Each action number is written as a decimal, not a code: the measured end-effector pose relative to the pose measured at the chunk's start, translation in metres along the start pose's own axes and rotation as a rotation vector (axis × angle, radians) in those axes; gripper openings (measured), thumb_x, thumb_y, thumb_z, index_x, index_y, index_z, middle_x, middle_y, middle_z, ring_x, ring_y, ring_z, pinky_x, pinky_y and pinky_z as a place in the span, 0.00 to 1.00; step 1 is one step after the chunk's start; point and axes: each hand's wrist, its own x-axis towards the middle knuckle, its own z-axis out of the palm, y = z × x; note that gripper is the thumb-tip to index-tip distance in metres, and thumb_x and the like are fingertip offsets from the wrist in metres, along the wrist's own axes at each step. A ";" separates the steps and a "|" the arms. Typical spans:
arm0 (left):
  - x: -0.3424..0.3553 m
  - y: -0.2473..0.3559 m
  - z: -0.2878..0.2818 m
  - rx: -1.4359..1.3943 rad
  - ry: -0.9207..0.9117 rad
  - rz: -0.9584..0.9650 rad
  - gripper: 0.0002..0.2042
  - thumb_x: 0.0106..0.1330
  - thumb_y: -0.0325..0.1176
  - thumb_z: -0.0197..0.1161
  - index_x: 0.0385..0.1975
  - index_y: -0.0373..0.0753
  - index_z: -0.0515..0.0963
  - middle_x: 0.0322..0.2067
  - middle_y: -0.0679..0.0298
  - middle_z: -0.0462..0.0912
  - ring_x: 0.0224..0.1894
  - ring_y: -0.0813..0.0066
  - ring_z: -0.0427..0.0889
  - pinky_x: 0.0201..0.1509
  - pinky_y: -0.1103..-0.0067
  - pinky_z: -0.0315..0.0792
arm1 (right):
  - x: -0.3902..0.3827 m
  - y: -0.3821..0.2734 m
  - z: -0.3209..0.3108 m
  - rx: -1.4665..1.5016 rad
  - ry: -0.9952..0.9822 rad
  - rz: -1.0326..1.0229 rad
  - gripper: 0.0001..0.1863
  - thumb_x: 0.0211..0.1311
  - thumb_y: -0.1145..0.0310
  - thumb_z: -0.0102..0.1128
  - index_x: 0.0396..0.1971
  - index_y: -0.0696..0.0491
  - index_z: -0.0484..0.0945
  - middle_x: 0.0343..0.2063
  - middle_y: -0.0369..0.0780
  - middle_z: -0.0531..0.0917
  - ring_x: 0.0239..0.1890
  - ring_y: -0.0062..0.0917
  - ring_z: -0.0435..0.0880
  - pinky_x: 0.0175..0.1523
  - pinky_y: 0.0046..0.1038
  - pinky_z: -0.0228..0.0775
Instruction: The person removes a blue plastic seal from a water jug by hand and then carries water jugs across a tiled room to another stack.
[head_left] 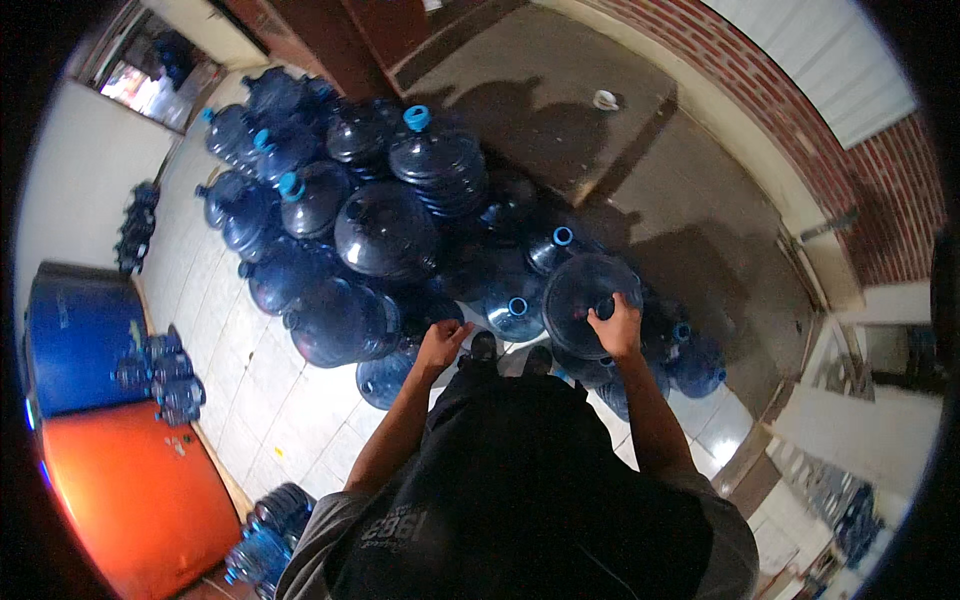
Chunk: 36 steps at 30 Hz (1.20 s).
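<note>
My right hand (616, 326) is closed at the neck of a large clear blue water jug (572, 285), thumb and fingers on either side of it. The jug's rounded body faces up in front of my right foot. My left hand (441, 346) hangs above the near edge of the jug pile, its fingers loosely bent and apart, with nothing seen in them. Below and beside it lies another blue jug (380, 382). Between my hands stands an uncapped jug with a light blue neck ring (517, 306). My feet are close behind these jugs.
Several more jugs (385, 230) crowd the floor ahead, some upright, some lying. White floor tiles (255, 400) run along the left, with a blue drum (85, 335) and an orange one (140, 500). A dark post (345, 50) rises behind; a brick wall (800, 110) bounds the right.
</note>
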 end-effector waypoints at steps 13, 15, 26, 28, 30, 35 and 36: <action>-0.131 -0.079 -0.046 -0.277 0.414 -0.234 0.23 0.68 0.46 0.63 0.20 0.32 0.70 0.19 0.68 0.67 0.26 0.80 0.64 0.29 0.73 0.60 | -0.002 -0.039 -0.014 -0.172 -0.292 0.046 0.39 0.54 0.59 0.70 0.62 0.58 0.64 0.56 0.56 0.72 0.62 0.51 0.70 0.63 0.46 0.68; -0.141 -0.093 -0.056 -0.372 0.453 -0.215 0.22 0.69 0.45 0.63 0.20 0.32 0.69 0.19 0.69 0.65 0.26 0.82 0.62 0.28 0.75 0.58 | -0.017 -0.030 -0.011 -0.208 -0.347 0.113 0.43 0.52 0.59 0.71 0.65 0.56 0.60 0.58 0.56 0.70 0.62 0.52 0.69 0.64 0.46 0.68; -0.127 -0.197 -0.177 -0.326 0.670 -0.133 0.17 0.67 0.44 0.66 0.25 0.36 0.75 0.19 0.70 0.73 0.23 0.84 0.66 0.26 0.80 0.60 | -0.006 -0.147 0.011 -0.292 0.075 -0.107 0.38 0.53 0.58 0.73 0.61 0.55 0.65 0.54 0.53 0.72 0.58 0.49 0.71 0.63 0.48 0.63; -0.113 -0.191 -0.226 0.024 0.809 -0.144 0.21 0.61 0.50 0.70 0.41 0.38 0.78 0.25 0.61 0.81 0.24 0.72 0.77 0.30 0.75 0.70 | 0.028 -0.200 0.052 -0.001 0.003 -0.239 0.31 0.55 0.59 0.72 0.55 0.57 0.71 0.52 0.52 0.74 0.53 0.46 0.75 0.57 0.44 0.69; -0.094 -0.180 -0.261 0.202 0.929 -0.217 0.33 0.55 0.55 0.71 0.57 0.43 0.71 0.35 0.55 0.86 0.37 0.51 0.85 0.40 0.64 0.77 | 0.058 -0.283 0.092 0.350 -0.120 -0.288 0.28 0.55 0.60 0.72 0.52 0.58 0.74 0.48 0.52 0.76 0.49 0.44 0.79 0.51 0.39 0.74; -0.037 -0.152 -0.302 0.514 0.595 -0.279 0.39 0.51 0.57 0.73 0.60 0.45 0.67 0.40 0.52 0.85 0.41 0.53 0.86 0.41 0.64 0.79 | 0.139 -0.434 0.177 0.185 -0.173 -0.461 0.44 0.51 0.52 0.73 0.64 0.55 0.63 0.58 0.56 0.71 0.63 0.49 0.69 0.62 0.45 0.67; -0.031 -0.152 -0.304 0.552 0.498 -0.314 0.39 0.50 0.57 0.73 0.59 0.45 0.67 0.40 0.51 0.85 0.40 0.53 0.86 0.40 0.63 0.79 | 0.146 -0.456 0.183 0.118 -0.266 -0.357 0.45 0.50 0.52 0.73 0.65 0.53 0.61 0.59 0.57 0.70 0.63 0.50 0.69 0.62 0.45 0.67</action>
